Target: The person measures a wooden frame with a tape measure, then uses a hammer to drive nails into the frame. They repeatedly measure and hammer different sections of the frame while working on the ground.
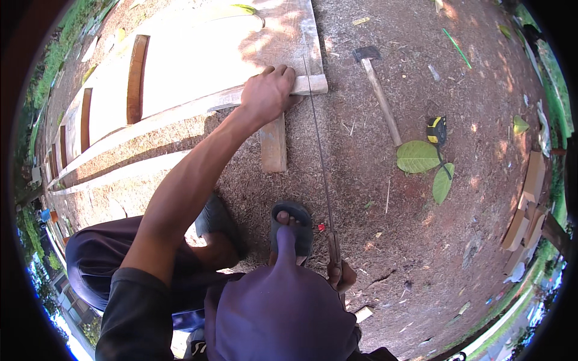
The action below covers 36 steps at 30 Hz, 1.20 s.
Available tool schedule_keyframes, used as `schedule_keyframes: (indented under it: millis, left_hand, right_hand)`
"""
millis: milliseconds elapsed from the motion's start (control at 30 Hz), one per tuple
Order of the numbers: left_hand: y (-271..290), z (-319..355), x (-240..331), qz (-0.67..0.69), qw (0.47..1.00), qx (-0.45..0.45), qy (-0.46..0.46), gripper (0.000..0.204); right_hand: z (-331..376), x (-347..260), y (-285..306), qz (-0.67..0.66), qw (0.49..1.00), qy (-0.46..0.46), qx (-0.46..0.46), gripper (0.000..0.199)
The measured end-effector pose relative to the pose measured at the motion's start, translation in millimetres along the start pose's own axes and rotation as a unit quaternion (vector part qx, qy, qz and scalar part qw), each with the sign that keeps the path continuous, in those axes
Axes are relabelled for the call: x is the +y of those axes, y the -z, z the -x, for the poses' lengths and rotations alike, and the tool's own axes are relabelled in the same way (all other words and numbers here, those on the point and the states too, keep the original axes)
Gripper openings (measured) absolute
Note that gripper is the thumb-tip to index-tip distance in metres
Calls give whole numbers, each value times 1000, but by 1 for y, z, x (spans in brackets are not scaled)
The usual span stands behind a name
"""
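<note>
My left hand is closed over a long pale wooden batten, a little in from its right end. The thin blade of a handsaw, seen edge-on, crosses the batten just right of these fingers. My right hand, partly hidden by dark purple clothing, is wrapped round the saw's handle below. Under the batten a short wooden piece juts toward me. Behind lies a wide pale board, glaring in the sun. How deep the blade sits in the wood I cannot tell.
On the brown ground to the right lie a hatchet with a wooden handle, a yellow and black tape measure and green leaves. Wooden offcuts lie at the far right. Several wooden crosspieces stand at the left.
</note>
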State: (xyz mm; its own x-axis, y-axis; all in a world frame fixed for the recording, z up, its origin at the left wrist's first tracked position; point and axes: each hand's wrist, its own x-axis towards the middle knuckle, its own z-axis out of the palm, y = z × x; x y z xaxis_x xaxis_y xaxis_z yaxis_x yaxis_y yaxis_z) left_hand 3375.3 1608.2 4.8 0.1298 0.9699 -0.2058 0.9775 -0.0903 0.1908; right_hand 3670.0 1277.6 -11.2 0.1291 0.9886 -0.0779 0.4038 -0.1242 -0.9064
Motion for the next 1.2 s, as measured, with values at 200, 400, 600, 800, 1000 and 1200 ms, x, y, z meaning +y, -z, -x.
schedule_keyframes:
  millis: [200, 400, 600, 800, 1000, 1200]
  left_hand:
    - [-1, -5, 3, -6, 1000, 23, -13, 42]
    - [2, 1, -2, -8, 1000, -9, 2, 42]
    - [-6, 1, -3, 2, 1000, 26, -14, 39]
    - [-2, -4, 0, 3, 1000, 15, -11, 40]
    - [1, -4, -1, 8, 1000, 18, -8, 40]
    - [1, -9, 1, 1, 999, 30, -28, 41]
  right_hand:
    - [-127, -32, -89, -59, 997, -45, 6, 29]
    - [-49, -5, -43, -1, 1000, 8, -22, 43]
    - [-34, -31, -32, -23, 999, -24, -5, 47]
    - [-127, -32, -91, -76, 995, -59, -11, 35]
    - [18, 3, 12, 56, 997, 10, -43, 47]
    - [-126, -40, -87, -39, 999, -33, -1, 35]
